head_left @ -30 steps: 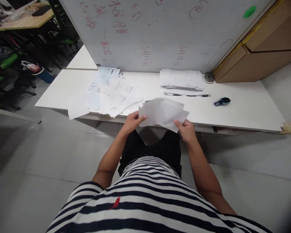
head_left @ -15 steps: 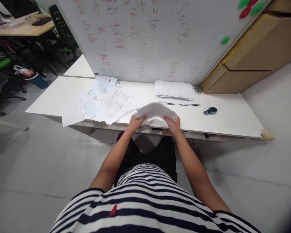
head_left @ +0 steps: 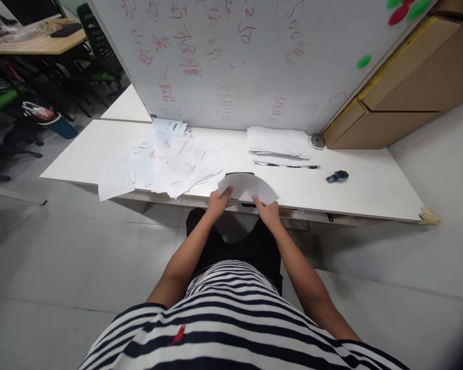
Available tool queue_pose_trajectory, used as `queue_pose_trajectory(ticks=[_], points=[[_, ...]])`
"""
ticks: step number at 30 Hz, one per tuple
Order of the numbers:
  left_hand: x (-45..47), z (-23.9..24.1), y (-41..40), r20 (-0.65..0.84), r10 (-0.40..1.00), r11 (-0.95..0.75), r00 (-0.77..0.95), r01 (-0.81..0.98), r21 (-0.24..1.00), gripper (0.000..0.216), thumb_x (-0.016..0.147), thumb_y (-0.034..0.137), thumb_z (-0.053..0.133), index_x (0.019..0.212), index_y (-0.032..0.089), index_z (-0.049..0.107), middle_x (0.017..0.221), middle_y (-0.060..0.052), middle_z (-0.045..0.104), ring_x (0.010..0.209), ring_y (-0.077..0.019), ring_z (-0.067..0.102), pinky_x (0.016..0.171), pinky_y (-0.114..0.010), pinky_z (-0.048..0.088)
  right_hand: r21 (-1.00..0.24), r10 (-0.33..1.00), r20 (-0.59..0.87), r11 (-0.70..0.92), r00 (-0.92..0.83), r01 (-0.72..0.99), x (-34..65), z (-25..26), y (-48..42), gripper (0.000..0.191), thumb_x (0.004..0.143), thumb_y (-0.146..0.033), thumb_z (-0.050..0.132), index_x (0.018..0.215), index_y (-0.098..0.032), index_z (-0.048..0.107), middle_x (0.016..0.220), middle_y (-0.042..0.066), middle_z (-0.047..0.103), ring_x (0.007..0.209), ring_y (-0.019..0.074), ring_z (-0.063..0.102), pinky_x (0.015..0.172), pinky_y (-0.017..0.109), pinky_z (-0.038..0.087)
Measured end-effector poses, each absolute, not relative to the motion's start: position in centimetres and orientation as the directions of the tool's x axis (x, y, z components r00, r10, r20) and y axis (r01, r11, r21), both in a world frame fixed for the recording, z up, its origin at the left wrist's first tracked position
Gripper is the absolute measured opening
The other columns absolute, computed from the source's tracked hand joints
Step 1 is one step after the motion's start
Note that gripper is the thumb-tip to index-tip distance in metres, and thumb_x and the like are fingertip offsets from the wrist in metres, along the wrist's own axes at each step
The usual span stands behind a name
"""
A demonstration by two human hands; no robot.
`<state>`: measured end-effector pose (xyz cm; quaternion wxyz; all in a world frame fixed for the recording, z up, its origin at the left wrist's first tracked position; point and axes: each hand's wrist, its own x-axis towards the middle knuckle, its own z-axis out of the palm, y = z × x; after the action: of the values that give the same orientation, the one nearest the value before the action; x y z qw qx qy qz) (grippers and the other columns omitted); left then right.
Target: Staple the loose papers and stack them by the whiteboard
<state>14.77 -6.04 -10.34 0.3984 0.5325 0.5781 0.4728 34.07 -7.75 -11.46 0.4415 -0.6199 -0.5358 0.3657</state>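
A small bundle of white papers (head_left: 248,187) is held between both my hands at the front edge of the white table (head_left: 374,192). My left hand (head_left: 217,202) is closed on the bundle's left end. At the right end my right hand (head_left: 267,211) grips it too. The sheets bow upward in the middle. A dark flat object (head_left: 239,174) peeks out from behind the bundle on the table.
Loose printed sheets (head_left: 170,159) lie scattered at the left. A neat paper stack (head_left: 278,141) and a pen (head_left: 286,165) lie at the back, a dark blue clip-like object (head_left: 337,177) to the right. A whiteboard (head_left: 231,56) stands behind, wooden cabinets (head_left: 405,87) at right.
The papers went from fanned out and raised to gathered and bowed, and were lowered to the table's front edge. My hands have drawn closer together. The view tilted a little.
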Motion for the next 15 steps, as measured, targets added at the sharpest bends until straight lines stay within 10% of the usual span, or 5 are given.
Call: queue_pose_trajectory(ticks=[7,15], points=[[14.9,-8.0,-7.5,-0.036,0.984,-0.025,0.173,0.341,0.940,0.043,0.079,0.057,0.056,0.075,0.016,0.069,0.072,-0.002,0.067,0.073,-0.0208,0.059,0.067,-0.029,0.043,-0.942,0.905,-0.142,-0.248,0.401,0.226,34.7,-12.0,-12.9,0.052,0.072,-0.055,0.064,0.101,-0.012,0.068,0.106,0.017,0.070,0.104,0.0312,0.064,0.091,0.041,0.049],[16.0,-6.5,-2.0,0.281,0.895,-0.441,0.347,0.590,0.676,0.040,0.088,0.046,0.050,0.117,0.021,0.062,0.118,-0.008,0.063,0.110,-0.0251,0.054,0.091,-0.033,0.039,-0.940,0.798,-0.231,-0.332,0.556,0.085,40.6,-14.0,-18.7,0.051,0.070,-0.050,0.069,0.108,-0.016,0.066,0.110,0.012,0.069,0.105,0.0305,0.064,0.091,0.042,0.051]])
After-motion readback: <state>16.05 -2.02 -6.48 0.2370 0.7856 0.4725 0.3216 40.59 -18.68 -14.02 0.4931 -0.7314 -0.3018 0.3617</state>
